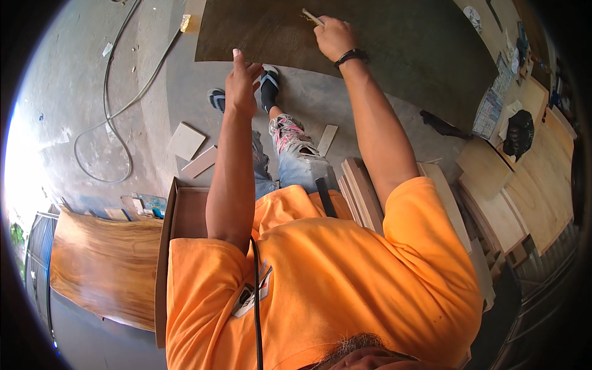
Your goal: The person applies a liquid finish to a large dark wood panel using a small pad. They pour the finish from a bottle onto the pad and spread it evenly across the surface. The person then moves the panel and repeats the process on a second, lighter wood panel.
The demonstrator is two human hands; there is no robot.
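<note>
Right hand (333, 38) grips a slim pale stick (313, 18) over the dark board (401, 52), tip left free, probably for control; left hand (242, 89), loosely spread, seemingly empty, at the near edge, perhaps for balance!

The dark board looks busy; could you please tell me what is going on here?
The person's right hand grips a slim, pale stick-like tool above the dark board. The left hand appears empty, thumb raised, at the board's near edge; whether it touches is unclear. A glossy wood-grain slab lies off to the person's left.
</note>
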